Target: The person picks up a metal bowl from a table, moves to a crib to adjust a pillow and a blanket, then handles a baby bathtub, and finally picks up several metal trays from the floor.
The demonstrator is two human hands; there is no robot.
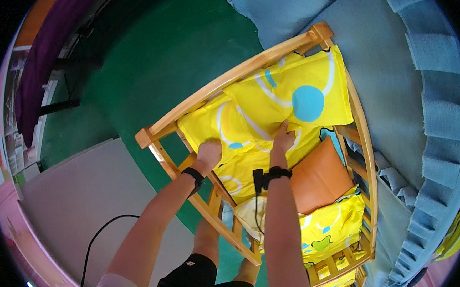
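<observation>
My left hand [209,151] lies flat on the yellow quilt [274,114] near the wooden cot [234,73] rail; my right hand [283,141] seems to pinch a fold mid-cot. I'd smooth outward toward the corners, keeping both palms low.

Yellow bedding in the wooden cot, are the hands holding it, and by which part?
Both hands rest on the yellow bedding: left hand near its left edge, right hand at a fold in the middle. A closed grip cannot be told.
</observation>
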